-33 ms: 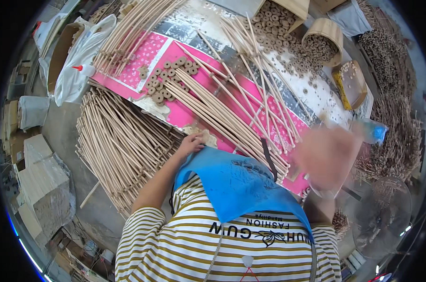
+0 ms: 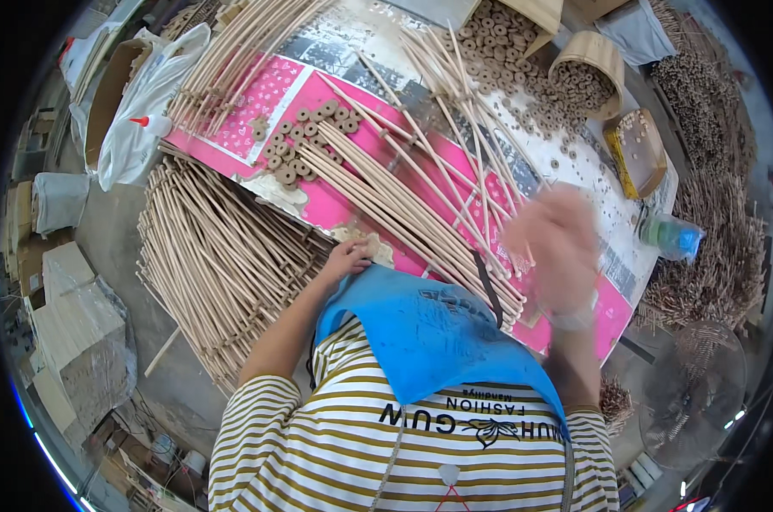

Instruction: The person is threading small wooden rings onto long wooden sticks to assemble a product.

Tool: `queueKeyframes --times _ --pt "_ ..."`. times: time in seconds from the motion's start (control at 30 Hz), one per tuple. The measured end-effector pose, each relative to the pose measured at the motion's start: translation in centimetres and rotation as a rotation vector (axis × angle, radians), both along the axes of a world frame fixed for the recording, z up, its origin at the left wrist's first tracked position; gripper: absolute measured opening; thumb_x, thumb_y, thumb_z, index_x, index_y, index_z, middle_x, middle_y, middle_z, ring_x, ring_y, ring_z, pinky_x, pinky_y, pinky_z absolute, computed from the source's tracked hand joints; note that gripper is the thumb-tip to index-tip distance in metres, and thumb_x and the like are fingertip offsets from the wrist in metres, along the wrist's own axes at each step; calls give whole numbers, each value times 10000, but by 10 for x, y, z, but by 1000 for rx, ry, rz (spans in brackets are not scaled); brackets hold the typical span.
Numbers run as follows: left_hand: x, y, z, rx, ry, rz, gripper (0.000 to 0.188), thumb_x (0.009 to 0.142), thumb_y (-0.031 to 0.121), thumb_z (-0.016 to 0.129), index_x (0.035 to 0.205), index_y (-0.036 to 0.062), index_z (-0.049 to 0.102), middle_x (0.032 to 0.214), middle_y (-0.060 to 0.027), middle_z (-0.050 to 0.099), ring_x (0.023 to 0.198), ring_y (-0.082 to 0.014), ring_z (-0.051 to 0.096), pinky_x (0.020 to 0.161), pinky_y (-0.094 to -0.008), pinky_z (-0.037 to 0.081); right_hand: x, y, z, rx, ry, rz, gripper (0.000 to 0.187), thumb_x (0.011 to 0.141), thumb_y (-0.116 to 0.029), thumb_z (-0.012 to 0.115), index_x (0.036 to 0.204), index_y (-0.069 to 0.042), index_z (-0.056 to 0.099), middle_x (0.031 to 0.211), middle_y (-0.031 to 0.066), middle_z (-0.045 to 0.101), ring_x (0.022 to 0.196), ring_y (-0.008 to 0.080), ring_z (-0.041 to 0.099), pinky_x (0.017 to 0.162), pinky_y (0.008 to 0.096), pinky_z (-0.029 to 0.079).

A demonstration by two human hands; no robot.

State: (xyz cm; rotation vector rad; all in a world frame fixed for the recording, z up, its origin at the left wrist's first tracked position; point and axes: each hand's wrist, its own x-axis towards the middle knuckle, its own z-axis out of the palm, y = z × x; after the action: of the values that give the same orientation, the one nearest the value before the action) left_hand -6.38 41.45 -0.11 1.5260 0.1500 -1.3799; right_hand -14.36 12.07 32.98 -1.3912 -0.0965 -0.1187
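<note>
My left hand is at the near table edge by the top of the blue apron; its fingers are bent and together, and whatever they may hold is hidden. Smeared by motion, my right hand is over the right ends of the sticks, so its grip cannot be made out. A row of pale wooden sticks lies side by side on the pink sheet, a dark strip across their near ends. Beyond them, more sticks lie crossed and loose. Small brown wooden rings cluster by the row's far-left ends.
A large stick bundle stands left of the table. Far right, a tipped wooden tub spills rings. A yellow-sided tray and a plastic-wrapped roll sit on the right. A red-tipped bottle stands far left, and a fan lower right.
My right hand has moved left and slightly away from me, from the table's right edge to over the stick ends. My left hand stays in place.
</note>
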Motion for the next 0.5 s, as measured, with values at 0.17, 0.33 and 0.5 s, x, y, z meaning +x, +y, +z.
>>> queueKeyframes --times 0.17,0.33,0.5 --pt "-1 -31 10 -29 41 -25 409 926 305 584 1273 98 518 1039 -44 644 891 -139 625 754 -272 492 -87 -10 -272 -841 528 -244 514 791 -131 638 1282 -29 524 1207 201 583 1141 321 559 1007 380 419" --pt "-10 -51 7 -211 -578 -262 568 897 188 605 1422 213 388 942 -111 652 826 -206 649 753 -350 510 -97 17 -319 -1177 681 -255 762 729 -211 686 1400 -24 378 1359 183 459 1260 347 434 1056 450 353" --pt "-8 -72 17 28 -719 -421 716 863 159 620 1471 302 270 905 -123 655 795 -272 658 727 -399 515 -90 22 -314 -1320 742 -319 812 615 -306 782 1320 -72 454 1205 123 508 1157 312 473 990 482 363"
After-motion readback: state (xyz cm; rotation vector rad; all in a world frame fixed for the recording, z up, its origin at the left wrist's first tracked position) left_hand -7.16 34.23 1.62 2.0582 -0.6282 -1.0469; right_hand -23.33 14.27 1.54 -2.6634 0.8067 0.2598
